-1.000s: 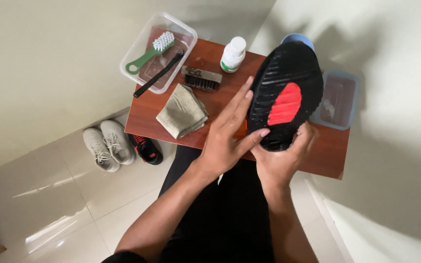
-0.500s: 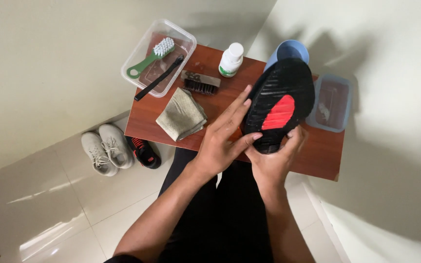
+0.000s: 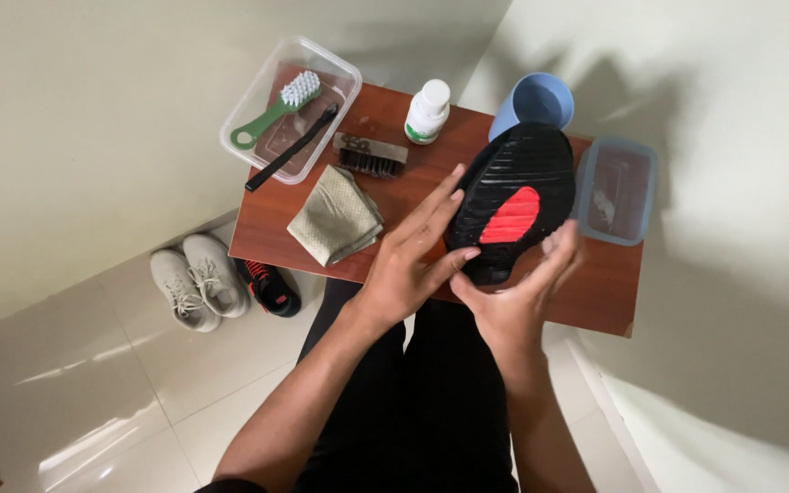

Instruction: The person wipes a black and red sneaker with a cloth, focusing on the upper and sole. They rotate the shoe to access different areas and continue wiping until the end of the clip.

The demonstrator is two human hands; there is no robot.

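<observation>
black shoe [image 3: 513, 205] in both hands' grip

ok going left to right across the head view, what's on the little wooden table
clear plastic tub with the green brush in it → folded khaki cloth → white bottle → black shoe with red sole patch, held up in both hands → blue-rimmed clear container
</observation>
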